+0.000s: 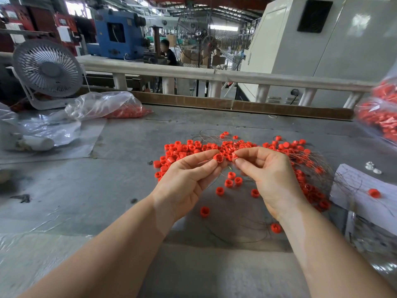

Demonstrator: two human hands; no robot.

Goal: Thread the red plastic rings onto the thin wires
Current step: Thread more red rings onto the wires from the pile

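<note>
Spanning the frame: grey table [120, 190], lying under everything else.
Standing at back left: grey fan [47, 69], facing the table.
Lying at back left: clear plastic bag [103, 106], holding red pieces at its right end.
Sitting at far right edge: second bag of red pieces [380, 117], partly cut off.
Spreading across the middle: pile of red rings [187, 149], loose on the table just beyond both hands, with strays lying nearer.
Tangling among the pile: thin wires [309, 160], fanning out to the right and looping near the right wrist.
Reaching in: left hand [184, 179], pinching one red ring [219, 157] at its fingertips.
Reaching in: right hand [270, 173], fingers curling, pinching a second ring [234, 155] close beside the first; touching or apart, unclear.
</note>
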